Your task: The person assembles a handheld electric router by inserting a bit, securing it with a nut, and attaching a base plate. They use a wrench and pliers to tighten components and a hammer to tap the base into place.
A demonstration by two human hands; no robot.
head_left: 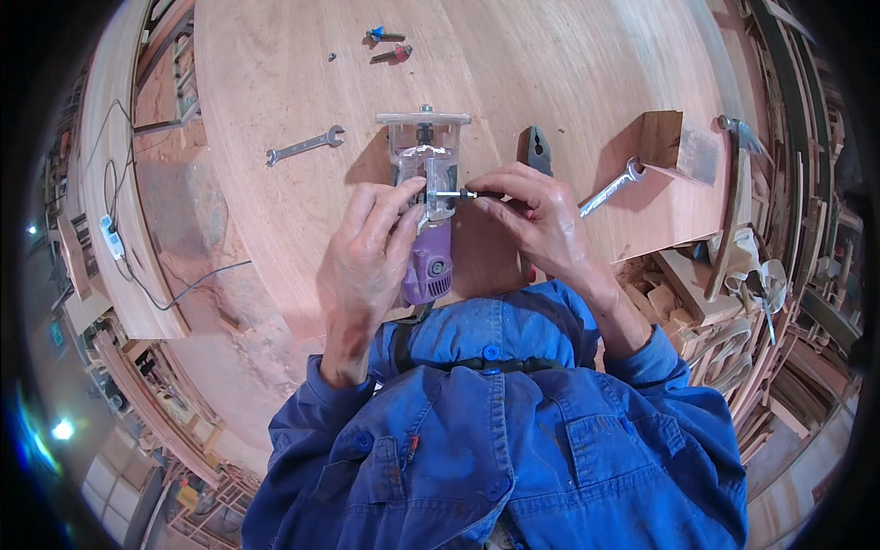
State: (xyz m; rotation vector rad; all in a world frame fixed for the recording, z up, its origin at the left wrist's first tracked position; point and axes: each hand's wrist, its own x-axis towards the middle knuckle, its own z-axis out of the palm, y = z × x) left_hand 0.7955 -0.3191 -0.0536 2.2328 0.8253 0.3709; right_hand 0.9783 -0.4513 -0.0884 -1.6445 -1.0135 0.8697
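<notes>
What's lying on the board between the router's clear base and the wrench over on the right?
In the head view, a dark pair of pliers lies between the router's clear base and the right-hand wrench.

**Hidden and Indistinct Areas**

Purple router body (429, 266) partly covered by left hand (367, 261); lower end lost behind blue collar (486, 330). Small metal part (456, 194) pinched under right hand (541, 220) fingertips; kind not discernible. Pliers (535, 148) handles concealed behind right hand. Two bits (389, 46) and small dark speck (332, 57) too small to identify. Shelving at rim bent, blurred.
</notes>
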